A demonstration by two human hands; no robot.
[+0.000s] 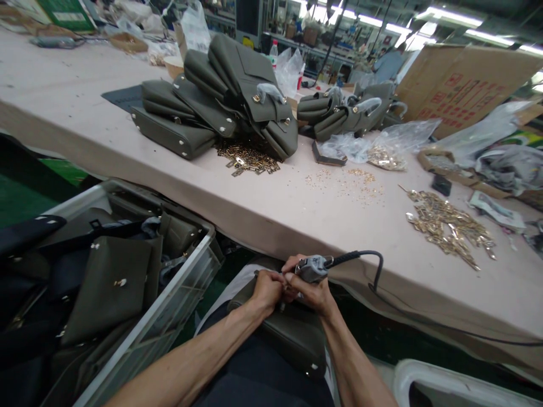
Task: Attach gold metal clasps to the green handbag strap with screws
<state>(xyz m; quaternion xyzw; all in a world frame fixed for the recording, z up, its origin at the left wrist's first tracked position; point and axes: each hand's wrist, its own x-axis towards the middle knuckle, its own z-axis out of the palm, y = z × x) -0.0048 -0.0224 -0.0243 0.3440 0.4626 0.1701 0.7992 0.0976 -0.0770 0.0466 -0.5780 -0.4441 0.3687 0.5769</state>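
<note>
On my lap lies an olive-green leather handbag (292, 336). My right hand (311, 291) is closed round a grey electric screwdriver (311, 268) whose black cable (373, 271) loops up over the table edge. The tool's tip points down at the bag's top edge. My left hand (267, 288) is closed right beside it, fingers pinched at the same spot on the bag; what they pinch is hidden.
A pink-topped table (297, 209) carries two piles of olive handbags (220, 102) (348, 110), heaps of gold metal fittings (449, 223) (248, 158), plastic bags and a cardboard box (462, 85). A clear plastic crate (169, 305) of handbags stands at my left. A white tub rim (445, 376) shows at lower right.
</note>
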